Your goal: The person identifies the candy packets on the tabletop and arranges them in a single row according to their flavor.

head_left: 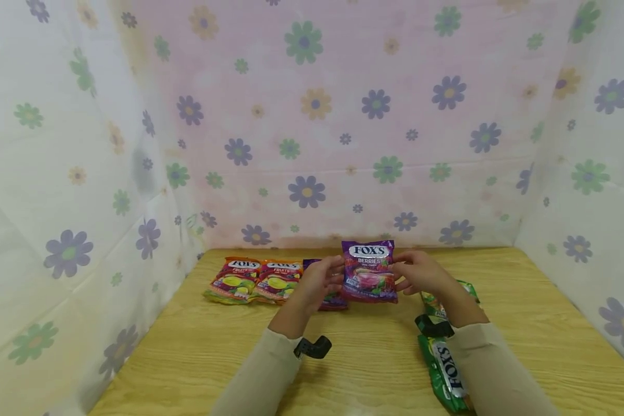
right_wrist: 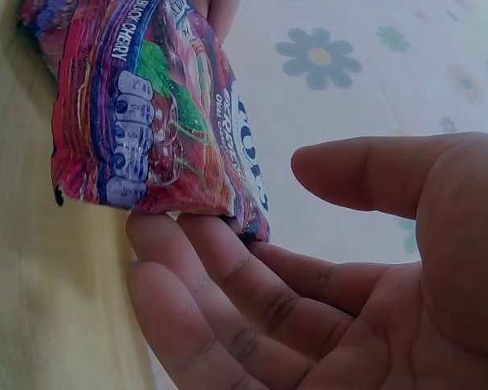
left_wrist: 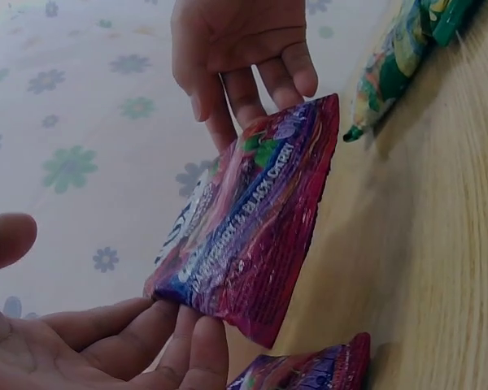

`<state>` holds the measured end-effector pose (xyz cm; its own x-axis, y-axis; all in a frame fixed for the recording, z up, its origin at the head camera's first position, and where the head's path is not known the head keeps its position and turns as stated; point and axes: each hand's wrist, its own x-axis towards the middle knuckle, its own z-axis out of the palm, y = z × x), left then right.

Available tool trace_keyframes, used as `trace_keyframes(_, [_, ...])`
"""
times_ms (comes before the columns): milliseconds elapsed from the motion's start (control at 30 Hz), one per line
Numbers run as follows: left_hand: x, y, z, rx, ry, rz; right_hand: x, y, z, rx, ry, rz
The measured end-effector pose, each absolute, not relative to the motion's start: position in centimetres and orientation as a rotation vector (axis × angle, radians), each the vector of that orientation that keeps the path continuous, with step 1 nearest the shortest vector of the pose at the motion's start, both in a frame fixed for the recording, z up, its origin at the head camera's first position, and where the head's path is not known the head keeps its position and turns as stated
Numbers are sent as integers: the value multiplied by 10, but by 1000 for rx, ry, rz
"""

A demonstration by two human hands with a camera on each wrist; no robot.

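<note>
A purple candy bag (head_left: 369,273) marked FOX'S BERRIES is held up between the two hands above the table, its front facing the head camera. At its left edge is the left hand (head_left: 319,280); in the left wrist view the fingers (left_wrist: 159,333) touch the bag's edge and the thumb stands apart. On the opposite side, the right hand (head_left: 421,273) supports the bag with fairly straight fingers (right_wrist: 236,284), its thumb also away from the bag. A second purple bag (head_left: 335,301) lies behind the left hand, partly hidden.
Two red-orange FOX'S FRUITS bags, one at far left (head_left: 233,281) and one beside it (head_left: 278,281), lie in a row on the wooden table (head_left: 364,364). Green bags, one nearer (head_left: 442,370) and one farther (head_left: 469,290), are partly under the right arm. Flowered cloth (head_left: 301,115) encloses the table.
</note>
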<state>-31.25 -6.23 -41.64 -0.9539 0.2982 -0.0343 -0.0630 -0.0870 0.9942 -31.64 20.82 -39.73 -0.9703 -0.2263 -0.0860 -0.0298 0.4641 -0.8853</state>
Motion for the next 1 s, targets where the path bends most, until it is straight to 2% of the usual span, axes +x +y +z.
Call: trace_keyframes(1000, [-318, -66, -440, 213, 1911, 1963, -328, 203, -441, -68, 2443, -1471])
